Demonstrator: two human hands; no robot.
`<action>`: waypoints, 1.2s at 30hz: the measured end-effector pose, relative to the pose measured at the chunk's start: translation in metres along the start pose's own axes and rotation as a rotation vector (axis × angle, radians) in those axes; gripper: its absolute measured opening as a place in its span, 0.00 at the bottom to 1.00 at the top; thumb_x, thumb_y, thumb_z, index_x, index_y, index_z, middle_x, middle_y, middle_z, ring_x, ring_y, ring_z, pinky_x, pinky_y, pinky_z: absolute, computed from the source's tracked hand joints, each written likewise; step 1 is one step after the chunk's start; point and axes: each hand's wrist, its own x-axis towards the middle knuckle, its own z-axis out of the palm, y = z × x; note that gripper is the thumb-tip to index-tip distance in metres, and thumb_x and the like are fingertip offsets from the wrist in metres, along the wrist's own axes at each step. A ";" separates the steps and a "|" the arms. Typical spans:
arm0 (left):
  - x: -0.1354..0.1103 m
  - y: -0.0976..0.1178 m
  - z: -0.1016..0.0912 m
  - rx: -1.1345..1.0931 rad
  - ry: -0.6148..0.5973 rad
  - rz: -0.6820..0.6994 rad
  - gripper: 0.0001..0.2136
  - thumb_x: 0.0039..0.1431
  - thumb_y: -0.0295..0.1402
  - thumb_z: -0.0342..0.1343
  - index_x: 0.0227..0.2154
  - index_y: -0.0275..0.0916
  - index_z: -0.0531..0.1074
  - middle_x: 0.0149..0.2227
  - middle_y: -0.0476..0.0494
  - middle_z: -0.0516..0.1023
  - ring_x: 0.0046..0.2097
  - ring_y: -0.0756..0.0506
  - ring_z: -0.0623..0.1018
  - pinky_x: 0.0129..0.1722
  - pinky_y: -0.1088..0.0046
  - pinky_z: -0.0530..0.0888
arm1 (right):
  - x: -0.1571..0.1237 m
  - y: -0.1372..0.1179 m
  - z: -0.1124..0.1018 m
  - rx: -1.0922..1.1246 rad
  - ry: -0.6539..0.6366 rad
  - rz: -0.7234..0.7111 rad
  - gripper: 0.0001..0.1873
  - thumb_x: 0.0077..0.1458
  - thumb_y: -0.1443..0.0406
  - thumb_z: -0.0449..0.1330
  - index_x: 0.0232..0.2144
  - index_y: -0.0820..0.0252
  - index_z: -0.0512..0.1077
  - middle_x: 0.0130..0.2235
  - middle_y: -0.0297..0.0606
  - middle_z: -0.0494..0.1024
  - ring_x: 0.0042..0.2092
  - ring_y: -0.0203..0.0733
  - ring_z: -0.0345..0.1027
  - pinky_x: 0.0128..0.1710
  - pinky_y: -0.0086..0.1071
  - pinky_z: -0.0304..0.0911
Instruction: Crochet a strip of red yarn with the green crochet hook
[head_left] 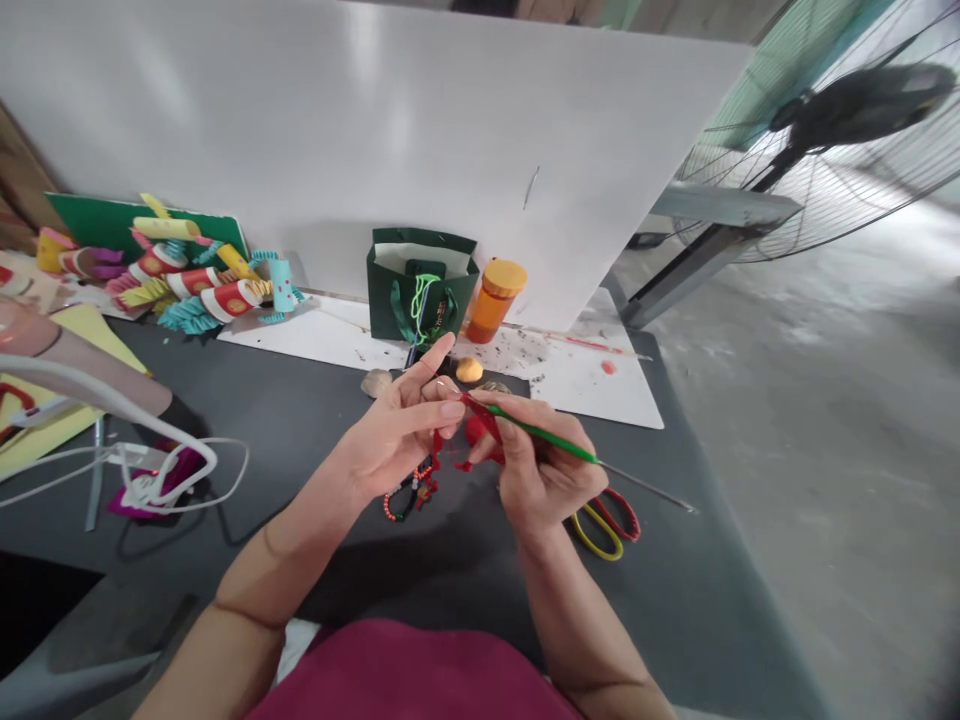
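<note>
1. Left hand (397, 430) stood half open, pinching red yarn (480, 420) above a beaded strand (411, 492).
2. Right hand (544, 475) was curled shut around a green-handled steel crochet hook (540, 435), its tip at the yarn.
3. Scissors (606, 525) lay just below; open grey table (697, 600) extended rightward to the edge.

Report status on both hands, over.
Right hand gripping green-sleeved metal rod, red cord at its tip. Left hand at the cord, beaded strand below. Yellow and red loops beside right hand.
</note>
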 end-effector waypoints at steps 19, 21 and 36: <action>0.000 0.001 0.004 0.163 -0.066 0.142 0.26 0.51 0.25 0.71 0.53 0.54 0.82 0.31 0.55 0.72 0.29 0.55 0.70 0.31 0.77 0.71 | 0.007 -0.003 0.008 0.330 0.048 0.456 0.09 0.65 0.57 0.65 0.37 0.56 0.75 0.29 0.31 0.85 0.09 0.27 0.59 0.05 0.21 0.48; 0.000 -0.001 0.003 0.179 -0.065 0.184 0.26 0.51 0.28 0.73 0.54 0.55 0.82 0.32 0.54 0.74 0.31 0.55 0.71 0.35 0.77 0.73 | 0.005 -0.004 0.008 0.290 0.057 0.445 0.09 0.65 0.57 0.65 0.37 0.56 0.75 0.31 0.32 0.86 0.10 0.27 0.61 0.05 0.21 0.49; 0.000 -0.005 0.012 0.013 0.010 0.108 0.26 0.47 0.26 0.76 0.51 0.48 0.83 0.26 0.57 0.77 0.29 0.57 0.75 0.37 0.82 0.75 | -0.002 0.000 0.009 0.041 0.087 -0.001 0.13 0.63 0.71 0.66 0.46 0.49 0.82 0.42 0.36 0.89 0.39 0.43 0.84 0.34 0.36 0.81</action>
